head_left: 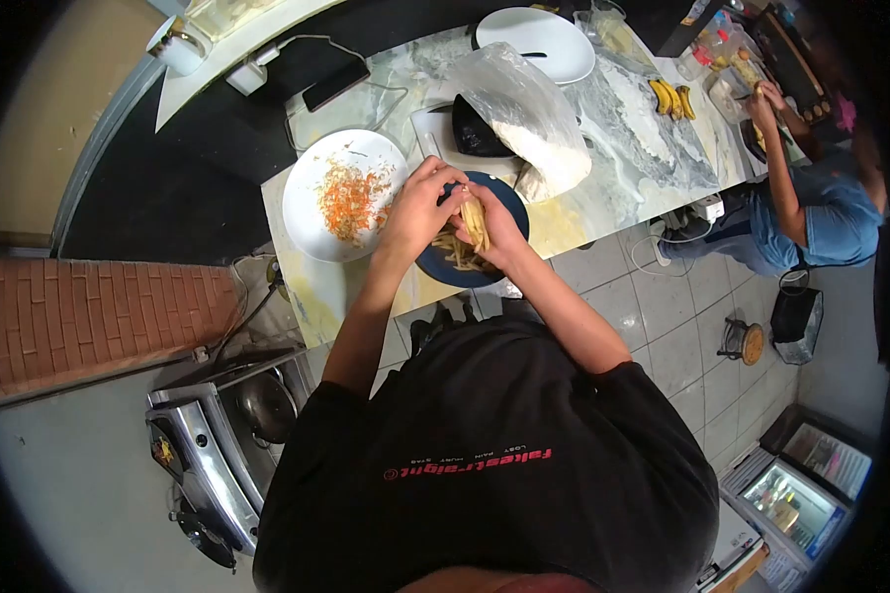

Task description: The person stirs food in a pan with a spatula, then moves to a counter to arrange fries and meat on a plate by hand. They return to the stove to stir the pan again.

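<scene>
Marble-patterned table point(653, 143) under everything. Clear bag point(509, 89) with white powder, on the table's far side. White plate point(302, 198) at left, orange and pale shreds in it. Dark blue plate point(509, 203) just right of that, loose strips point(455, 255) in it. Left hand point(420, 206) bent, fingertips at bundle's far end, can't tell if gripping. Right hand point(497, 237) curled round pale bundle point(476, 225), above dark blue plate

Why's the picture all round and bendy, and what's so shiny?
In the head view, the corners are black and the stove front curves, probably because of a very wide lens; also in the head view, the stove's metal glints, the floor has a pale shine, and the black shirt looks dark.
</scene>
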